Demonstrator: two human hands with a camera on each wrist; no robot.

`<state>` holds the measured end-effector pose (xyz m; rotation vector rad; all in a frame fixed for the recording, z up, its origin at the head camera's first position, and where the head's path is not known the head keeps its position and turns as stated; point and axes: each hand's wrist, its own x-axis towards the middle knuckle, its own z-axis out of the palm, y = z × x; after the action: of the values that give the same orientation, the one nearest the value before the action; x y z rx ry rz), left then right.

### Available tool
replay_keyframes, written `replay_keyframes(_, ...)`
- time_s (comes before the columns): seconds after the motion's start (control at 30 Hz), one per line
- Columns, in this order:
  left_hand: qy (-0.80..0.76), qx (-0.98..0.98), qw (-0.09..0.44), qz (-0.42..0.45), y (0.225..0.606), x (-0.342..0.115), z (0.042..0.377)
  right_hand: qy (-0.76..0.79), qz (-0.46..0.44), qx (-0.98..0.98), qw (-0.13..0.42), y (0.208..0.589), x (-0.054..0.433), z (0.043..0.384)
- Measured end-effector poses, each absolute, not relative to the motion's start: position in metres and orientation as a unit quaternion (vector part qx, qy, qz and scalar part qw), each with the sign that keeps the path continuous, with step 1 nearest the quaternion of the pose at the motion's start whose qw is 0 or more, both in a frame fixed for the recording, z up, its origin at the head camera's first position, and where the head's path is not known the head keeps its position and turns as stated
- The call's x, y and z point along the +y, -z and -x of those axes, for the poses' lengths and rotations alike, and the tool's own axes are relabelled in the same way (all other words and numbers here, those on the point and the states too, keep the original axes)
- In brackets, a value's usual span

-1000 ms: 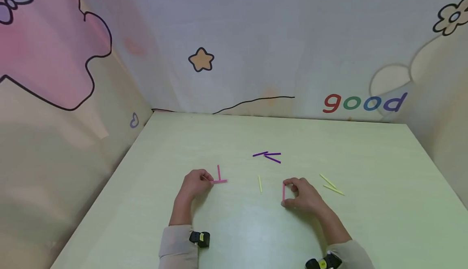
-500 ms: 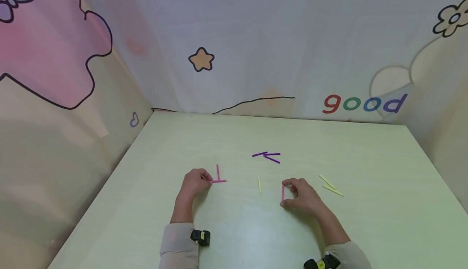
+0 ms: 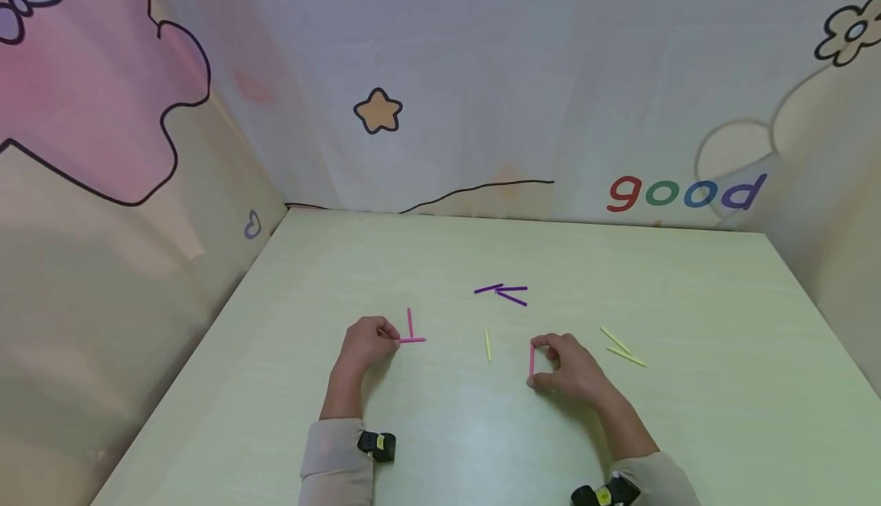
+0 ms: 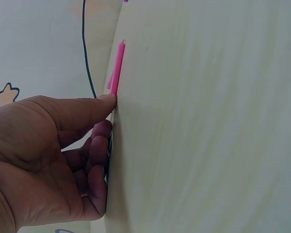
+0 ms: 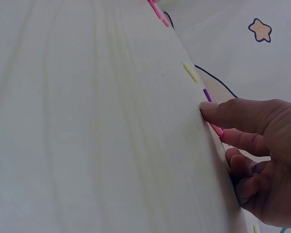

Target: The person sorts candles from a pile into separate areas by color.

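Note:
My left hand (image 3: 368,342) pinches the left end of a pink stick (image 3: 414,340) that lies crosswise on the table. A second pink stick (image 3: 410,322) points away from its middle, so the two look like an upside-down T. In the left wrist view the thumb presses on the near end of the pink stick (image 4: 118,68). To the right, my right hand (image 3: 570,368) holds another pink stick (image 3: 532,361) by its two ends, between thumb and index finger. That stick points away from me, at table level. The right wrist view shows only part of this pink stick (image 5: 216,129) behind the thumb.
Between the hands lies a yellow-green stick (image 3: 488,345). Two more yellow-green sticks (image 3: 626,357) lie right of the right hand. Farther back are three purple sticks (image 3: 512,289). A printed cloth wall (image 3: 447,108) borders the pale table (image 3: 454,445) at the back and sides.
Both hands keep nearly the same place and hold. At the left hand, the crosswise pink stick looks slightly straighter than a second ago.

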<state>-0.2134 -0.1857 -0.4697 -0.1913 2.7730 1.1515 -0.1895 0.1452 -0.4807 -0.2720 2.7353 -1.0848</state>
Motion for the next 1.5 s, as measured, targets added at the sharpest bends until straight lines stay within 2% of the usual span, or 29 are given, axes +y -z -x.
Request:
replay_keyframes(0.27,-0.375,0.924,0.055,0.057,0.47,-0.185,0.214,0.366,0.084,0.923,0.09,0.48,0.144,0.188)
replay_keyframes(0.83,-0.4,0.911,0.071,0.076,0.467,-0.186,0.212,0.364,0.081,0.923,0.091,0.48,0.143,0.19)
replay_keyframes(1.33,-0.418,0.907,0.007,0.058,0.465,-0.182,0.198,0.366,0.077,0.922,0.103,0.478,0.142,0.189)
replay_keyframes(1.5,-0.424,0.903,0.011,0.062,0.464,-0.179,0.196,0.365,0.07,0.922,0.106,0.477,0.143,0.188)
